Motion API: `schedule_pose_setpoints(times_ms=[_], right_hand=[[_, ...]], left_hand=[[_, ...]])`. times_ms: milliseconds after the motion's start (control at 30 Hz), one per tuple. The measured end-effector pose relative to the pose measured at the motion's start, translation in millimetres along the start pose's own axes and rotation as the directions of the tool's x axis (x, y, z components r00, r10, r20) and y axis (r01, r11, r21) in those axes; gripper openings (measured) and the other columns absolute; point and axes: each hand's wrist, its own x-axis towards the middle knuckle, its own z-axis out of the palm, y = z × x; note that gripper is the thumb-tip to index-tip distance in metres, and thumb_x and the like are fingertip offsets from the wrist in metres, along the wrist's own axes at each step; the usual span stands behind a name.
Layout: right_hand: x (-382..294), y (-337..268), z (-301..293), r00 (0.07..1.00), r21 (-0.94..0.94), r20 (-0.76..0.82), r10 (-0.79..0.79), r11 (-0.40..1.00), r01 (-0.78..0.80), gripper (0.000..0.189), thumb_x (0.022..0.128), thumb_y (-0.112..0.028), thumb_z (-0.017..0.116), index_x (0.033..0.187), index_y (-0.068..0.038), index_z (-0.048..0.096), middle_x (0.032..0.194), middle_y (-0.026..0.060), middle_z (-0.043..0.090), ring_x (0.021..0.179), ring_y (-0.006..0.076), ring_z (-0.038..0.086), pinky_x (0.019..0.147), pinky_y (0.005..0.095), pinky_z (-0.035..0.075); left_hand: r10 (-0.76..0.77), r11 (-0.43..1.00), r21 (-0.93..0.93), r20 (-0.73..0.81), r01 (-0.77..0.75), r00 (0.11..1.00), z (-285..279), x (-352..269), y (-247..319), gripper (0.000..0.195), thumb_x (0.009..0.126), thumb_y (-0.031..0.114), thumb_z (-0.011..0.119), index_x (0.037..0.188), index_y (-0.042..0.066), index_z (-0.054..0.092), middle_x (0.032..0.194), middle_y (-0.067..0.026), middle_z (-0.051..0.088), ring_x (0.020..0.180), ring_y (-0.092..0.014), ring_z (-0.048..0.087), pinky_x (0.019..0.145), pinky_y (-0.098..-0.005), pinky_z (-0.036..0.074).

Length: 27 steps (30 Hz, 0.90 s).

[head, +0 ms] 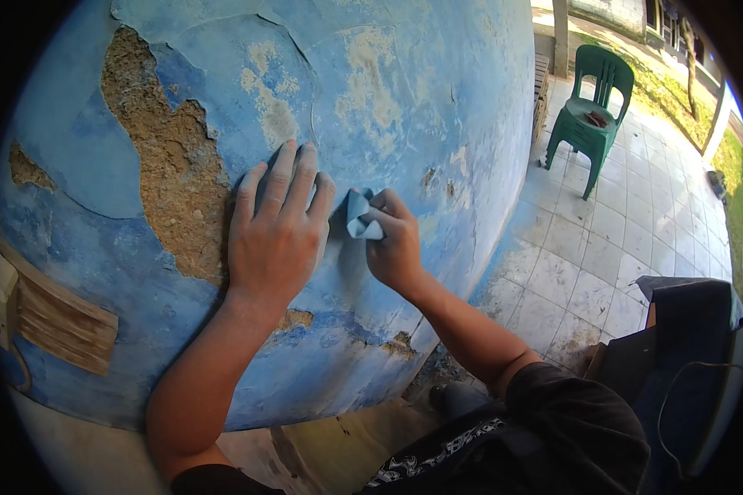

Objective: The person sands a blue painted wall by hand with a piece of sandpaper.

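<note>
Before me stands a wall with worn blue paint, cracked and flaking. My left hand lies with its palm against the wall, fingers spread a little and pale with dust. To its right, my right hand grips a folded light-blue sheet, perhaps sandpaper or cloth, at the wall's surface. A large patch of bare brown plaster shows just left of my left hand. Above both hands the paint has worn to pale grey patches.
A green plastic chair with small items on its seat stands on white floor tiles to the right. At lower left, a wooden board and a pale box with a cable are on the wall. Dark-covered furniture stands at lower right.
</note>
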Motion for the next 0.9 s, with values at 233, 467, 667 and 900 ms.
schedule_pose_setpoints(times_ms=[233, 467, 667, 900], right_hand=[[13.2, 28.1, -28.6, 0.999, -0.198, -0.032, -0.04, 0.98, 0.033, 0.05, 0.076, 0.017, 0.068, 0.121, 0.0, 0.08, 0.09, 0.0133, 0.054, 0.075, 0.0301, 0.056, 0.07, 0.0391, 0.049], [-13.4, 0.5, -1.2, 0.99, 0.012, 0.118, -0.081, 0.997, 0.081, 0.064, 0.072, 0.019, 0.066, 0.129, -0.007, 0.078, 0.095, 0.012, 0.054, 0.079, 0.0294, 0.059, 0.072, 0.0385, 0.051], [4.4, 24.3, -13.1, 0.991, -0.135, -0.117, 0.061, 0.988, -0.076, 0.055, 0.076, 0.016, 0.068, 0.125, -0.006, 0.08, 0.09, 0.0121, 0.054, 0.074, 0.0274, 0.055, 0.068, 0.0376, 0.049], [-3.1, 8.0, -2.8, 0.999, -0.017, 0.022, -0.032, 0.999, 0.033, 0.05, 0.078, 0.017, 0.067, 0.123, -0.003, 0.08, 0.09, 0.0152, 0.053, 0.073, 0.0305, 0.059, 0.067, 0.0387, 0.049]], left_hand=[[0.015, 1.0, -0.027, -0.007, -0.015, 1.0, 1.6, 0.9, 2.9, 0.032, 0.09, 0.022, 0.077, 0.121, 0.013, 0.073, 0.15, -0.007, 0.061, 0.148, -0.025, 0.049, 0.119, -0.0474, 0.04], [0.025, 0.999, -0.049, 0.004, -0.025, 1.0, 3.2, 0.0, 7.3, 0.028, 0.092, 0.022, 0.076, 0.118, 0.013, 0.075, 0.15, -0.007, 0.061, 0.148, -0.025, 0.049, 0.12, -0.0472, 0.04], [0.031, 0.998, -0.049, -0.008, -0.032, 0.999, 3.2, -0.6, 4.5, 0.024, 0.094, 0.021, 0.074, 0.117, 0.013, 0.075, 0.149, -0.0071, 0.062, 0.148, -0.025, 0.05, 0.119, -0.0466, 0.04], [0.027, 0.997, -0.078, -0.015, -0.028, 1.0, 3.5, -0.7, 4.9, 0.027, 0.092, 0.02, 0.074, 0.118, 0.013, 0.074, 0.149, -0.0081, 0.061, 0.148, -0.025, 0.049, 0.119, -0.0471, 0.039]])
